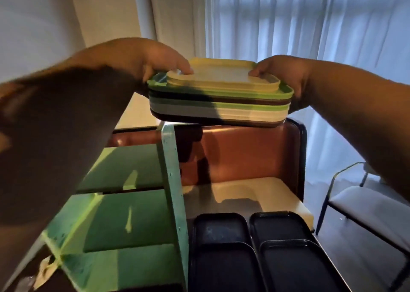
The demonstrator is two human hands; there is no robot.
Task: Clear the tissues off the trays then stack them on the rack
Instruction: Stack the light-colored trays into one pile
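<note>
A stack of several trays (219,101), yellow on top with green, brown, grey and cream ones under it, is held up in the middle of the view. My left hand (153,63) grips its left end, thumb on the top tray. My right hand (286,76) grips the right end. The stack hovers just above the top of the green rack (170,180), whose shelves run down the left. No tissue lies on the top tray. A crumpled whitish scrap (45,269) lies at the bottom left, beside the rack.
Brown trays (255,152) and a cream tray (250,194) sit on the rack's right side, with several black trays (253,254) in front. A chair (363,205) stands at the right, before white curtains (310,19).
</note>
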